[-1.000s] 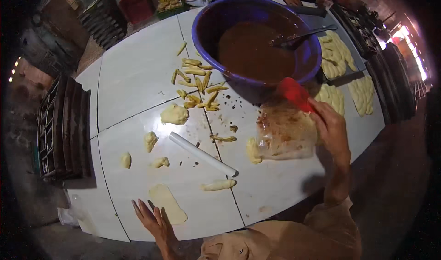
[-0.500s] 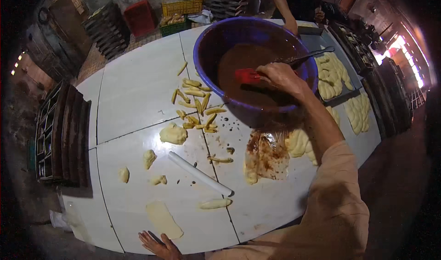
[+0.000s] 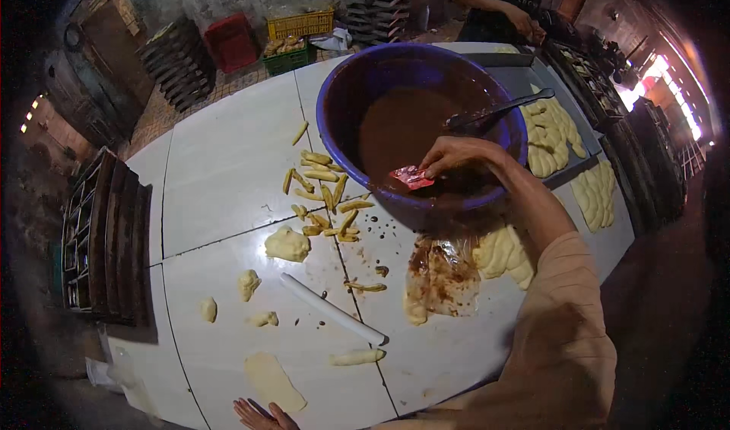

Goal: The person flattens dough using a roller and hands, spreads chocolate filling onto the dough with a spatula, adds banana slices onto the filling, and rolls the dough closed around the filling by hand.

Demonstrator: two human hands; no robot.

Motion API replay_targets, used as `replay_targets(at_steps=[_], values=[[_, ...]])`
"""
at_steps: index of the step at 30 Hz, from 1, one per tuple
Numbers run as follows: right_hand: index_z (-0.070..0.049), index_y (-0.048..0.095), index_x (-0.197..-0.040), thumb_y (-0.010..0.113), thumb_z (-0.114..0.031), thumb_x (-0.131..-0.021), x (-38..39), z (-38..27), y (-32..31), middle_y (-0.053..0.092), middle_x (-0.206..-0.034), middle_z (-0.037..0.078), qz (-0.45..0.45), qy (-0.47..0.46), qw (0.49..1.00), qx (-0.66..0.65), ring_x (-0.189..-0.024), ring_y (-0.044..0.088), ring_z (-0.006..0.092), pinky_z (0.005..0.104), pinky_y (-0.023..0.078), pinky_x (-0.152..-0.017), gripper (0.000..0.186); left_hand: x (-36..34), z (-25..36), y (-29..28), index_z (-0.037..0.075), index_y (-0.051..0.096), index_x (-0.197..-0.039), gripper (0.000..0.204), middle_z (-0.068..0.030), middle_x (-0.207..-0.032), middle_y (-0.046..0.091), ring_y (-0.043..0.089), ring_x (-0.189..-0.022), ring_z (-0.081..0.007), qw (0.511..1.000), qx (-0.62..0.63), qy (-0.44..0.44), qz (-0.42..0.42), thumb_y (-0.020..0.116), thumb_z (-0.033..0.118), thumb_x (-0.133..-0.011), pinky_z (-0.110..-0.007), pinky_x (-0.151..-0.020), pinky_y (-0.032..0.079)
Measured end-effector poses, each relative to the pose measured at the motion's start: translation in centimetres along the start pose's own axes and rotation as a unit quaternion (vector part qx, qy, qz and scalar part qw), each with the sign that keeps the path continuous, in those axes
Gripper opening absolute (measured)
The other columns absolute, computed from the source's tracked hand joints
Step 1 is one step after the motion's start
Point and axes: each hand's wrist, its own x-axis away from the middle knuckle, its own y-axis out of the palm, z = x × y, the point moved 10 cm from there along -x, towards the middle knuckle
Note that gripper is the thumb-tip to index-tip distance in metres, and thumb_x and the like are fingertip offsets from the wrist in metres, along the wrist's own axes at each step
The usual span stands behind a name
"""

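My right hand (image 3: 449, 156) grips a red plastic scraper (image 3: 413, 177), streaked with brown, inside the large blue tub (image 3: 328, 142) of brown liquid (image 3: 388, 126). A dark long-handled utensil (image 3: 502, 107) rests across the tub's right side. Below the tub, a brown-smeared clear plastic sheet (image 3: 445, 274) lies beside pale shaped dough (image 3: 506, 255). My left hand (image 3: 262, 416), fingers spread, lies at the bottom edge by a flattened dough strip (image 3: 274, 380). A white rolling rod (image 3: 327, 304) lies diagonally among dough lumps (image 3: 286, 244) and thin dough pieces (image 3: 319, 175).
A grey tray (image 3: 498, 61) with dough and dark stacked trays (image 3: 639, 164) line the right. More stacked racks (image 3: 99, 232) stand at the left; crates (image 3: 299, 25) sit behind the white tiled table (image 3: 213, 171). A co-worker's hand (image 3: 525, 23) is at the back.
My right hand and red scraper moved up from the plastic sheet into the tub; the scraper now shows brown streaks. The co-worker's arm drew back from the table. The view shifted slightly.
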Motion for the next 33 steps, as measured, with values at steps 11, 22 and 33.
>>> replay_targets(at_steps=[11,22,33], values=[[0.000,0.069,-0.127,0.078,-0.029,-0.092,3.8,-1.6,-0.1,0.068,-0.078,0.001,0.000,0.095,0.987,-0.126,-0.061,0.055,0.0051,0.0237,0.042,-0.052,0.046,-0.5,1.4,-1.3,-0.004,0.021,-0.159,0.089,-0.0244,-0.167,0.016,0.008,-0.157,-0.0387,0.995,0.077,-0.051,-0.023,0.048,0.058,-0.102,-0.055,-0.124,0.003],[0.004,0.069,-0.125,0.079,-0.029,-0.091,7.1,-8.3,0.8,0.067,-0.077,0.002,0.065,0.069,0.987,-0.127,-0.057,0.054,0.0046,0.0221,0.041,-0.049,0.048,-0.6,0.2,-0.4,-0.003,0.023,-0.159,0.073,-0.0225,-0.165,0.023,0.016,-0.155,-0.0376,0.999,-0.004,-0.031,0.038,0.053,0.035,-0.104,-0.056,-0.124,0.009],[-0.001,0.075,-0.117,0.074,-0.025,-0.092,2.7,-23.8,17.9,0.075,-0.083,0.008,-0.078,-0.013,0.995,-0.058,-0.071,0.068,0.0132,0.0298,0.054,-0.066,0.035,-2.0,1.3,-0.1,-0.002,0.029,-0.157,0.071,-0.0267,-0.163,0.027,0.016,-0.154,-0.0421,0.989,0.119,0.049,0.076,0.057,0.031,-0.101,-0.061,-0.122,0.006]])
